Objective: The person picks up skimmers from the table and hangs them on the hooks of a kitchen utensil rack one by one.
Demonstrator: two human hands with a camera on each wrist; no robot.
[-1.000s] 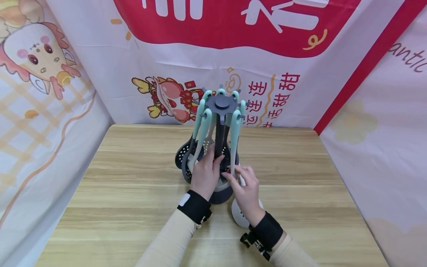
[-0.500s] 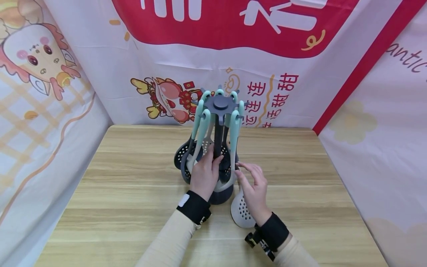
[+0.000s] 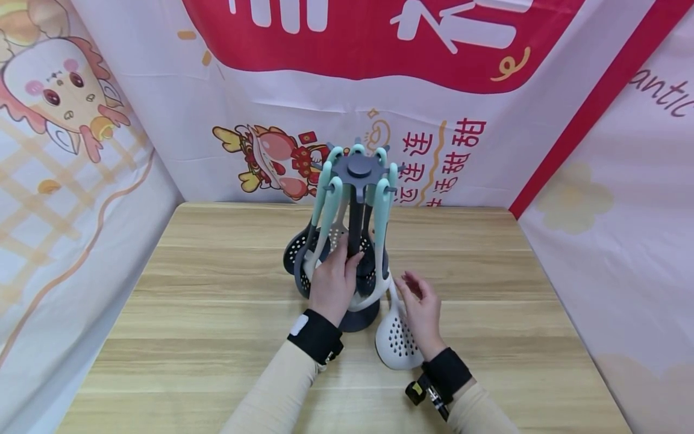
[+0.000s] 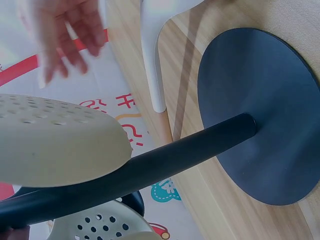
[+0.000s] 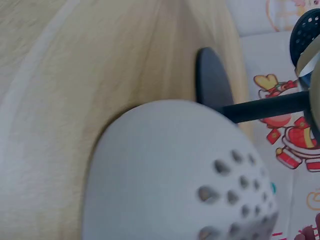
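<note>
A dark utensil rack (image 3: pixel 355 169) stands upright, hung with several kitchen utensils with mint handles. My left hand (image 3: pixel 332 283) grips its black post (image 4: pixel 200 150), partway up. A pale hanging utensil (image 3: pixel 382 241) with a mint handle is at the front right, its head partly hidden behind my left hand. My right hand (image 3: pixel 424 310) is apart from the rack, its fingers loosely bent with nothing between them. Below and left of that hand, a white skimmer (image 3: pixel 396 343) with holes lies on the table, filling much of the right wrist view.
The wooden table (image 3: pixel 217 349) runs out on both sides of the rack. Its round dark base (image 4: pixel 250 100) rests on the tabletop beside the skimmer. Printed cloth (image 3: pixel 260 96) hangs behind the table and at both sides.
My right hand has drawn away from the front right hanging utensil, toward the right, uncovering more of the skimmer. My left hand keeps its grip on the post.
</note>
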